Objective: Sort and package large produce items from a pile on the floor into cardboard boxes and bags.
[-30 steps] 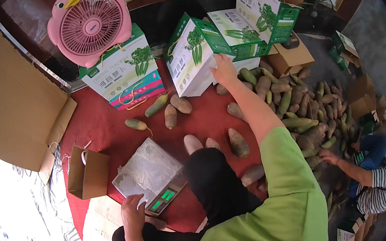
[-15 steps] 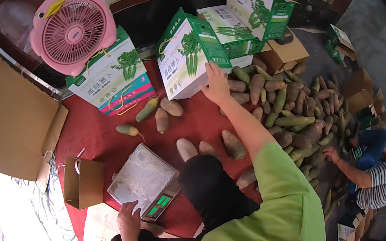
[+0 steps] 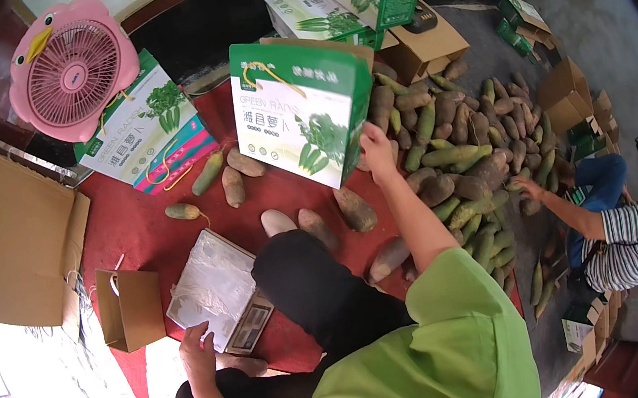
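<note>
Radish heap (image 3: 490, 170) beside right hand (image 3: 379, 151) gripping carton (image 3: 304, 112); fan (image 3: 74, 74) farther left.

Grey lettering on white-and-green box (image 3: 305, 120), pale characters on its green band (image 3: 341, 59), grey print on carton (image 3: 141, 130) below pink fan (image 3: 75, 76)

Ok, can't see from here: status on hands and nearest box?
Right hand touching green-and-white box. Left hand near scale, seemingly empty. Radish pile close on right.

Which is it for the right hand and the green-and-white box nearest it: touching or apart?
Touching: the head view shows the right hand with its fingers against the right side of the box.
</note>
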### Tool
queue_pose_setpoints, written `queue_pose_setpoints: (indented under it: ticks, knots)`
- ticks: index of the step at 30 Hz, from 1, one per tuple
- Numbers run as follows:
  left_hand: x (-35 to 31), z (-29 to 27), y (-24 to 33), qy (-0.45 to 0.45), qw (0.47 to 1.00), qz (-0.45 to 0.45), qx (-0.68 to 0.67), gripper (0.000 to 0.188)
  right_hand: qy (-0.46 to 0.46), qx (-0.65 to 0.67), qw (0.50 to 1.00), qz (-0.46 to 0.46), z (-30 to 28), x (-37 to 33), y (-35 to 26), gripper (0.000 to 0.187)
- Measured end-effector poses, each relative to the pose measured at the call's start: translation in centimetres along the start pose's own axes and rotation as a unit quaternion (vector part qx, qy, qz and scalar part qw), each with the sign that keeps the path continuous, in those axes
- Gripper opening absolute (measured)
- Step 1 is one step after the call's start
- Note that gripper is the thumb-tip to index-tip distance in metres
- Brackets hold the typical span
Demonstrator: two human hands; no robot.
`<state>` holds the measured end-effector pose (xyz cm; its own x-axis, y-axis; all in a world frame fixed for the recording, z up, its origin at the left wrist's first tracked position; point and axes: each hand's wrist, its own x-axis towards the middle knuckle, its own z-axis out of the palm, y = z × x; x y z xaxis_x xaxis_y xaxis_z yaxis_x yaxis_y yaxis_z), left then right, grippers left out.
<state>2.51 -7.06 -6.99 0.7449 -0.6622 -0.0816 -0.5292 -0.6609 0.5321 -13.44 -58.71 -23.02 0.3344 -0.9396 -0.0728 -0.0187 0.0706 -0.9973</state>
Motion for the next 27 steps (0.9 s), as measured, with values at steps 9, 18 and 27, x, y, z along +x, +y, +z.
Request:
queue_pose_setpoints:
  ticks: [9,18,27]
  knots:
    - [-1.2,0.2,-1.2,0.002,0.999,-0.030,0.018,0.024,0.051,0.110,0.951,0.285,-2.0,0.9,-0.7,0.036]
    - [-0.9,0.3,-0.9,-0.008,0.997,-0.071,0.012,0.024,0.044,0.157,0.945,0.282,-2.2,3.0,1.0,0.034]
    - [-0.5,0.3,-0.9,-0.023,0.997,-0.072,0.004,0.023,0.041,0.198,0.925,0.321,-0.4,1.3,-0.5,0.038]
